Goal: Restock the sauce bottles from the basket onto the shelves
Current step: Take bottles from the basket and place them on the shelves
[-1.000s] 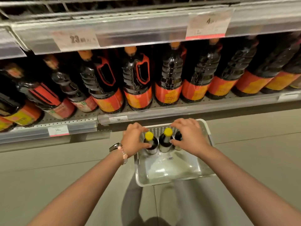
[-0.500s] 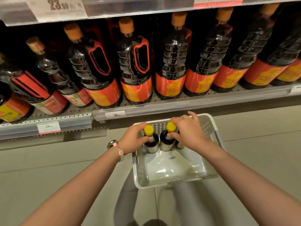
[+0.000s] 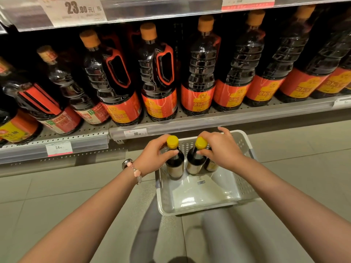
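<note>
A white perforated basket (image 3: 245, 188) sits on the floor below the bottom shelf. At its far end stand small dark sauce bottles with yellow caps. My left hand (image 3: 152, 157) grips the neck of the left bottle (image 3: 174, 164). My right hand (image 3: 221, 147) grips the neck of the middle bottle (image 3: 195, 162). A third bottle (image 3: 211, 165) stands partly hidden under my right hand. The near half of the basket holds nothing.
The lowest shelf (image 3: 209, 122) carries a row of large dark soy sauce bottles (image 3: 158, 76) with red-yellow labels and orange caps. Price tags (image 3: 58, 148) hang on the shelf rails. The shelf above (image 3: 152, 10) overhangs them. Grey tiled floor (image 3: 303, 149) surrounds the basket.
My view has moved closer to the shelf. Both hands have closed around the bottle necks, and the two gripped bottles sit slightly higher in the basket.
</note>
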The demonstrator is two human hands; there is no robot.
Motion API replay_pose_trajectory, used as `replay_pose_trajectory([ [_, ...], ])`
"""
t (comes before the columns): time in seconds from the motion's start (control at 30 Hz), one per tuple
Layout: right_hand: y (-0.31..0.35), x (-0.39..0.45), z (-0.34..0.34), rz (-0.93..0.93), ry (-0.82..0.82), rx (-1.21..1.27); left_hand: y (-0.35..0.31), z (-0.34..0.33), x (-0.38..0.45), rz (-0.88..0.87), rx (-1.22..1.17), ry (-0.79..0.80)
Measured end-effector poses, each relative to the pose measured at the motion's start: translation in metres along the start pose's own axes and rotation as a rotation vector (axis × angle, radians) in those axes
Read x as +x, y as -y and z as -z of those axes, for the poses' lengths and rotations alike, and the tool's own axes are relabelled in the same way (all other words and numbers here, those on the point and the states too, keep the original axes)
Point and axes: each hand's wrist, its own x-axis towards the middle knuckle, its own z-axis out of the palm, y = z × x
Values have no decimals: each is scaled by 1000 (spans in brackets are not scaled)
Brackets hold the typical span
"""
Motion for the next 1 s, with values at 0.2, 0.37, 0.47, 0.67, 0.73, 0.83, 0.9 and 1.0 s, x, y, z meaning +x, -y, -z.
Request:
replay_pose_trajectory([
  [0.2,7,-5,22,1,-7,129,-22,9,-8,-15,-79,-36],
  [0.37,18,-13,53,84,-28,281,-58,26,-13,-48,-148,-23],
  [0.47,25,-17,77,94,-38,323,-83,37,-17,-69,-154,-8],
  [0.67,42,-27,131,154,-103,345,-131,61,-23,-79,-208,-45],
  [0.73,50,-31,152,154,-126,363,-150,69,-24,-102,-211,-66],
  [0.83,65,-39,187,181,-155,386,-181,82,-25,-116,-203,-103],
  [0.9,75,-45,211,183,-168,391,-201,94,-27,-124,-173,-131],
  [1.0,88,-54,248,198,-178,387,-233,113,-31,-117,-170,-162],
])
